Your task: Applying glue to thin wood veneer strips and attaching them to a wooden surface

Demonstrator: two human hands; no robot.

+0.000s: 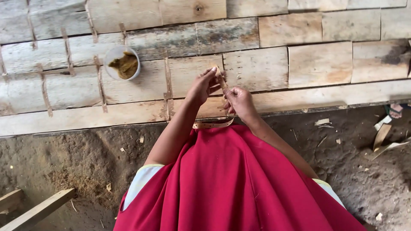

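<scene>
A thin tan strip [212,124] of cane or leaf runs from my hands down to my red garment, curling back across my lap. My left hand [201,87] pinches the strip's upper end near its tip. Just below and to the right, my right hand [238,102] grips the same strip. Both hands hover over the front edge of a rough wooden plank platform [319,64].
A white bowl [122,62] of brown-green paste sits on the planks at the left. Several thin strips [100,85] lie across the boards. Dirt floor [77,162] with shavings, wooden slats [34,209] at lower left, scraps [381,137] at right.
</scene>
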